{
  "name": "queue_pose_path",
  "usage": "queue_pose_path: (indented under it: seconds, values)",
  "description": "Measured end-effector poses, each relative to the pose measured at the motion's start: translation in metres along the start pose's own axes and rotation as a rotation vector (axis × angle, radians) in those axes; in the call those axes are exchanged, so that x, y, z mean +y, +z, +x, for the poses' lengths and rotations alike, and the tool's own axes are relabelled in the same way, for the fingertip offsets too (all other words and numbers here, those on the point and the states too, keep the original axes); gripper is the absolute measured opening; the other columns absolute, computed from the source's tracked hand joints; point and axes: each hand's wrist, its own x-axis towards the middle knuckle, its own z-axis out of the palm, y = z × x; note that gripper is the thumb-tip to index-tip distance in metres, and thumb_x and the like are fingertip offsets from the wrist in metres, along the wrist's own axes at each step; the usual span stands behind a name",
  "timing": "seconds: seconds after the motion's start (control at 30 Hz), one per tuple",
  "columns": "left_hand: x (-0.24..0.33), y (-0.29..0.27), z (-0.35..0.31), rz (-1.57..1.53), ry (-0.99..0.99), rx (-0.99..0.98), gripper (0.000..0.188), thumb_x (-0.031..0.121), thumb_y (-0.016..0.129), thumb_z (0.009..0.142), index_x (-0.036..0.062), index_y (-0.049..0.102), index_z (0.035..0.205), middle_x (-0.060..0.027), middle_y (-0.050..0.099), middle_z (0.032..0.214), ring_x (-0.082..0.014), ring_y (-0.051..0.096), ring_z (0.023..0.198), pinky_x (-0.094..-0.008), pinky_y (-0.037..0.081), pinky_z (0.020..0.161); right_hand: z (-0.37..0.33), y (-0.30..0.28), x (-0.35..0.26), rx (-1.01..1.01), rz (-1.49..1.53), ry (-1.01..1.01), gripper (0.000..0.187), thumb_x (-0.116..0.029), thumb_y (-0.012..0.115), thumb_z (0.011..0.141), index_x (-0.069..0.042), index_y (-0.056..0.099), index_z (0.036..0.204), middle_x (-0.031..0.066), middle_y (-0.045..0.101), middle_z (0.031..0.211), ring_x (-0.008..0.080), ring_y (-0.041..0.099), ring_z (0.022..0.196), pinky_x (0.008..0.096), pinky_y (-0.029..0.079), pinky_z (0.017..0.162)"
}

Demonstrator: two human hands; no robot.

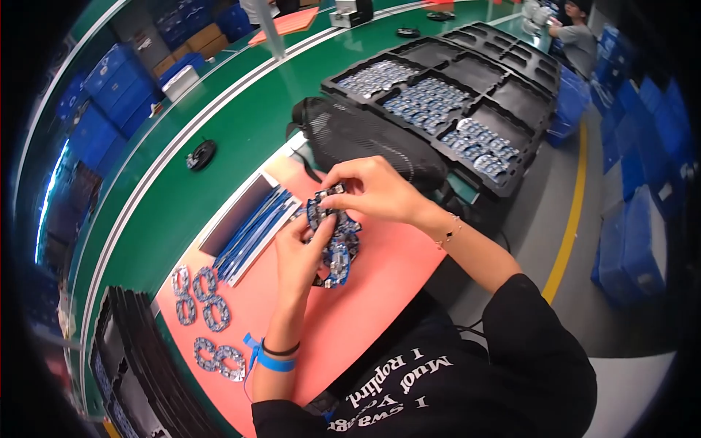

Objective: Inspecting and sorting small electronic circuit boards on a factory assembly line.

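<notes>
My left hand (298,255) is closed round a ring-shaped circuit board (315,213), its thumb on the near side. My right hand (380,191) pinches the upper part of the same board with thumb and fingertips. Just under and beside the hands, more blue circuit boards (339,264) form a loose cluster above the pink mat (365,303); whether some of them are also held cannot be made out. Several double-ring boards (215,312) lie on the mat to the left. A blue wrist strap (276,362) circles my left wrist.
Behind my hands, a white box (237,212) holds blue board strips. A black bag (365,139) lies beyond, beside a black compartment tray (504,102) partly filled with boards. Stacked black trays (139,365) stand at left. Blue bins (631,241) line the right; another person (577,40) sits far right.
</notes>
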Motion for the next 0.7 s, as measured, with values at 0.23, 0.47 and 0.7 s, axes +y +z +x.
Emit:
queue_pose_path:
  seconds: [0.23,0.47,0.7]
  values:
    - [0.001,0.010,-0.006,-0.103,-0.108,-0.032,0.017,0.019,0.060,0.085,0.0027,0.061,0.085,0.0007,0.058,0.060,-0.0009,0.040,0.037,-0.0160,0.026,0.033,-0.011,-0.008,-0.004,0.031,0.079,0.112,0.019,-0.015,0.071,0.070,0.000,0.065,0.082,0.0048,0.060,0.065,0.0080,0.051,0.057,0.0237,0.042,0.054]
    - [-0.001,0.019,-0.013,-0.116,-0.101,-0.053,0.031,0.012,0.062,0.082,-0.0022,0.055,0.109,-0.0099,0.065,0.087,-0.0072,0.059,0.073,-0.0192,0.044,0.061,-0.019,-0.037,-0.008,-0.049,0.118,0.295,0.019,-0.013,0.068,0.076,0.000,0.064,0.089,0.0016,0.061,0.071,0.0036,0.053,0.061,0.0191,0.043,0.054]
    - [0.003,0.024,0.000,-0.135,-0.106,-0.162,0.022,0.022,0.052,0.089,0.0045,0.061,0.098,-0.0047,0.066,0.073,0.0018,0.036,0.042,-0.0141,0.026,0.038,-0.084,-0.262,0.094,0.784,-0.502,0.400,0.021,-0.021,0.065,0.079,-0.003,0.066,0.090,0.0019,0.064,0.076,0.0068,0.055,0.065,0.0203,0.042,0.058]
